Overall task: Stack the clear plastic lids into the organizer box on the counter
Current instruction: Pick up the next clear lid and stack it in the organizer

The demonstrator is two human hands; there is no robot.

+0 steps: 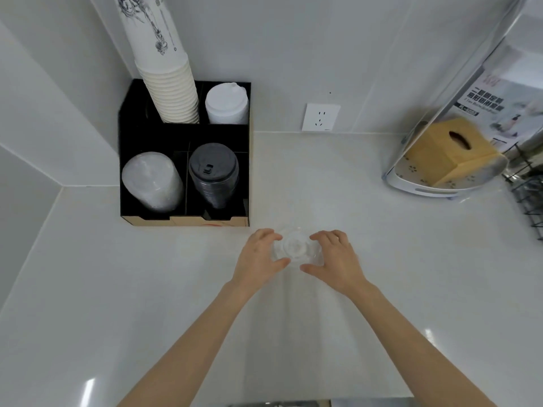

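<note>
Cupping the clear lids (296, 246) between our left hand (258, 257) and right hand (336, 259), we curl fingers and thumbs against their rims. They sit mid-counter (382, 259), just beyond the organizer box's (188, 220) front right corner; its front left compartment already holds a clear stack (151, 179).

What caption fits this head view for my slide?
Both hands, left hand and right hand, cup clear plastic lids on the counter before the organizer box.
</note>
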